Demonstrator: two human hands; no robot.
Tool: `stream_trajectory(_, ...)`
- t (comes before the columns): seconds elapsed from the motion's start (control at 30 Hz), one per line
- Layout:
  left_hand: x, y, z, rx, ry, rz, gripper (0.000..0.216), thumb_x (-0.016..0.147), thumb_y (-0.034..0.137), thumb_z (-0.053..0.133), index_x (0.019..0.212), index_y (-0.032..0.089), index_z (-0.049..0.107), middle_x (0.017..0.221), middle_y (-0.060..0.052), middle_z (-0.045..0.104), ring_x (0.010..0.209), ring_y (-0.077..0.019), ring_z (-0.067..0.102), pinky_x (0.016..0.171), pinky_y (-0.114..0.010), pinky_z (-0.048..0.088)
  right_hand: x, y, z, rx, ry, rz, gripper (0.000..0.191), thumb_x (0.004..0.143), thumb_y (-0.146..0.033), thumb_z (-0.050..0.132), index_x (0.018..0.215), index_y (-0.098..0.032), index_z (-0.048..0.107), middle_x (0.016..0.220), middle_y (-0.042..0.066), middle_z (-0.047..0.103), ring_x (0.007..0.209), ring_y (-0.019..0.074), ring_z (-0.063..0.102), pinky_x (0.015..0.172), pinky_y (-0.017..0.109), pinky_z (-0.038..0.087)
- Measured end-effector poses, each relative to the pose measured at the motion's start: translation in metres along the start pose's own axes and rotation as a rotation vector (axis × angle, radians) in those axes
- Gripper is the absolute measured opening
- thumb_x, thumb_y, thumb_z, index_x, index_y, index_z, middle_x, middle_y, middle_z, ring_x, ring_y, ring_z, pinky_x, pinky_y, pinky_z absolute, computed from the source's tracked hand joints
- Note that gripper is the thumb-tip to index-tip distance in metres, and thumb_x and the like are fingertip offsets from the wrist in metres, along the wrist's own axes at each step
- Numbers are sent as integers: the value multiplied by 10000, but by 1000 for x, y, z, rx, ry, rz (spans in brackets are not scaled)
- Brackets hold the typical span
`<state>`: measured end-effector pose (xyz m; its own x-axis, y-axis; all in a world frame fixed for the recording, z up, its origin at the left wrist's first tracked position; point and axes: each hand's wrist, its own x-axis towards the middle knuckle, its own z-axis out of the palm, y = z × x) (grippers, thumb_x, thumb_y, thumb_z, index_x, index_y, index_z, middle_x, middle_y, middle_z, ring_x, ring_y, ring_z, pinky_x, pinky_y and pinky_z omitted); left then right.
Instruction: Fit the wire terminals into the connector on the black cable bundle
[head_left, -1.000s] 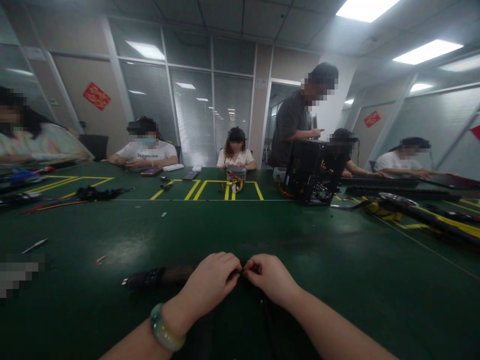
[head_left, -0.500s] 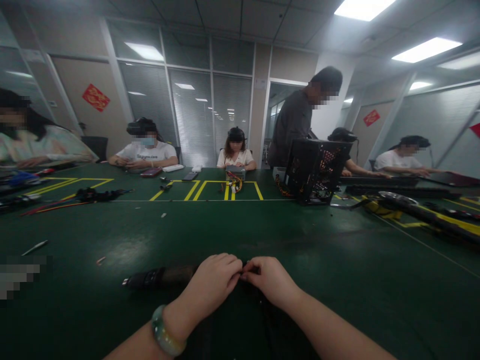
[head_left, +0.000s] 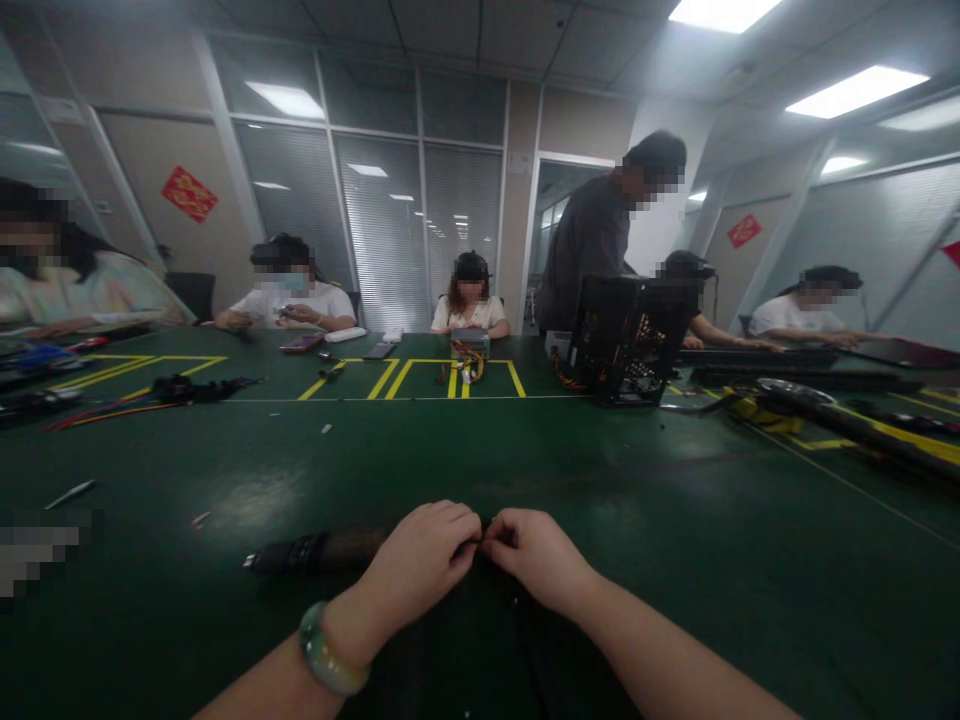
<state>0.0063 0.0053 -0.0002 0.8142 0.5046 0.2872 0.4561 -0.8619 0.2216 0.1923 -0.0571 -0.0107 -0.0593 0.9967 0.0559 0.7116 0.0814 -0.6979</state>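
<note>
My left hand [head_left: 429, 550], with a green bangle [head_left: 330, 650] on its wrist, is closed, its fingers pinched just above the table. My right hand [head_left: 536, 555] is also closed, thumb and fingertips pressed together against the left fingertips. What they pinch is hidden and dark. To the left of my left hand lies a dark cylindrical tool [head_left: 315, 552] with a short metal tip; its right end disappears behind that hand. Dark material that I cannot make out lies below both hands.
The green table [head_left: 405, 455] carries yellow tape. A pen [head_left: 71, 494] lies left. Across are a power supply [head_left: 470, 345] with wires, a black computer case [head_left: 634, 340], and a wire bundle [head_left: 176, 388]. Cables and black parts [head_left: 840, 415] lie right. Several people are around the table.
Both hands stay pinched together with almost no movement, and the tool lies where it was. Across the table, the masked person's hands have moved apart.
</note>
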Motion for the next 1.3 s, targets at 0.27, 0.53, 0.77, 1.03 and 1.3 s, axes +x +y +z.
stream_trajectory(0.27, -2, 0, 2, -1, 14, -54, 94, 869, 184, 553, 956, 211, 575, 935, -20, 616, 878, -193, 572, 785, -327, 433, 1, 1, -2, 14, -30, 12, 116, 875, -264, 603, 919, -197, 687, 844, 3, 700, 726, 138, 629, 611, 205, 418)
stream_trajectory(0.53, -2, 1, 1, 15, -8, -44, 63, 885, 199, 534, 925, 198, 582, 927, -27, 612, 875, -195, 569, 791, -331, 439, 1, 1, -2, 34, -27, -6, 120, 870, -252, 596, 932, -198, 683, 873, 6, 701, 747, 145, 632, 622, 208, 432)
stream_trajectory(0.77, -1, 4, -2, 47, -25, -39, 58, 889, 196, 530, 904, 210, 585, 924, -24, 610, 874, -194, 562, 776, -315, 425, 3, 3, -2, -33, 4, -52, 108, 878, -257, 591, 887, -209, 688, 823, -5, 692, 736, 147, 616, 613, 208, 400)
stream_trajectory(1.03, 0, 4, -1, 21, -4, -45, 76, 881, 175, 532, 903, 214, 593, 906, -18, 611, 871, -193, 564, 777, -320, 421, 4, 2, -5, -32, -11, -47, 109, 885, -263, 597, 888, -211, 694, 847, -5, 696, 763, 146, 619, 648, 210, 407)
stream_trajectory(1.3, -1, 4, 2, 21, 14, -73, 52, 870, 190, 562, 900, 222, 589, 893, -6, 610, 865, -191, 564, 774, -316, 415, 3, 11, 2, 46, -44, 32, 121, 843, -293, 659, 939, -225, 689, 841, -8, 694, 742, 153, 627, 607, 213, 410)
